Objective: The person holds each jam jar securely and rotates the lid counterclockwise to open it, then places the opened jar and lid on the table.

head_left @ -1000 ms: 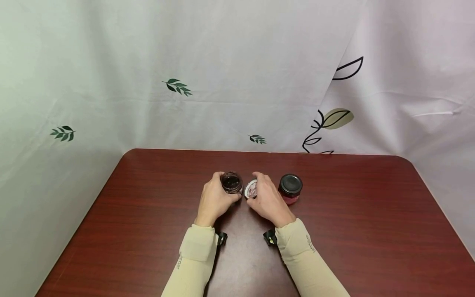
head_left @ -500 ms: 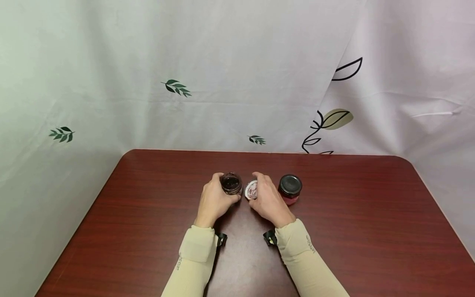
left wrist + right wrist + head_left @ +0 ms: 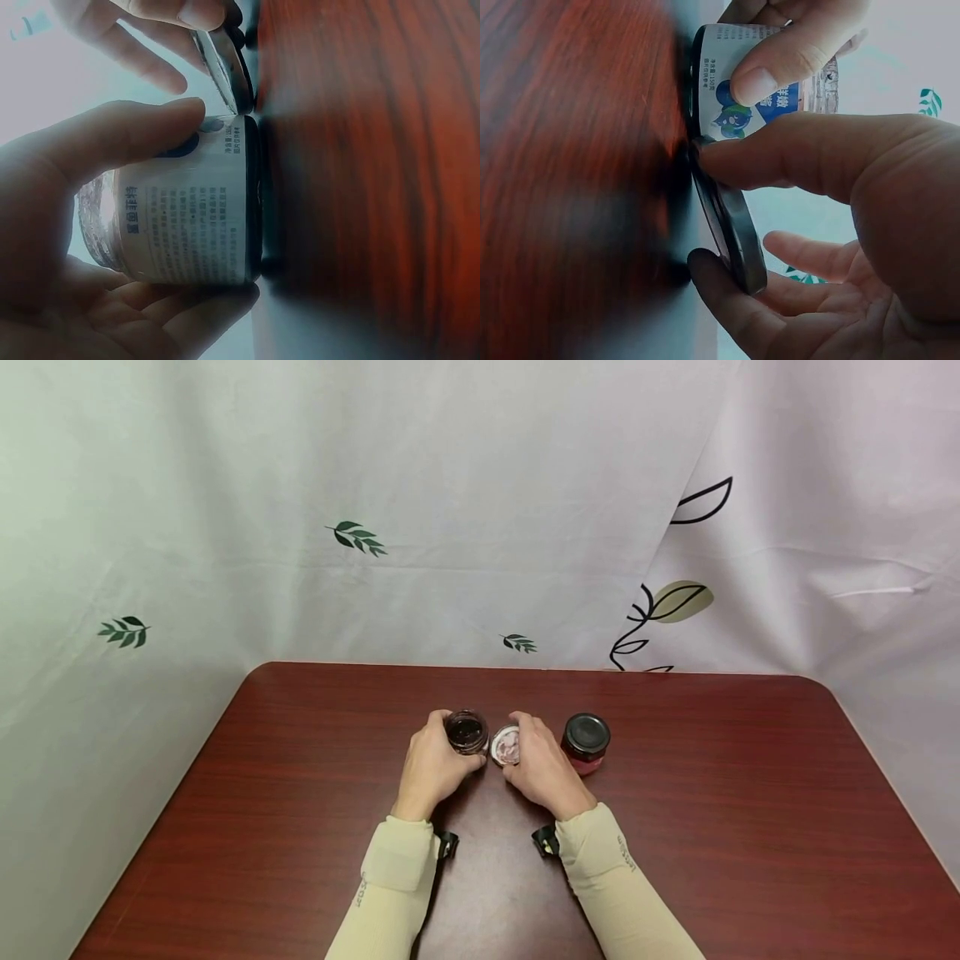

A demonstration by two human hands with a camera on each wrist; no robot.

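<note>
My left hand grips an unlidded glass jar with dark contents, upright on the table. In the left wrist view, thumb and fingers wrap its white printed label. Right beside the jar, my right hand pinches a round lid by its rim. Its white, smeared inner face is turned up. The right wrist view shows the lid tilted: the edge near the jar is low by the table, the far edge raised. The fingers hide part of the lid in the head view.
A second jar with a black lid and reddish body stands just right of my right hand. The reddish-brown table has rounded far corners. Behind it hangs a pale curtain with leaf prints.
The lid has shifted very slightly left, closer to the jar, and shows a little more of its inner face. The jar and my left hand have stayed nearly in place.
</note>
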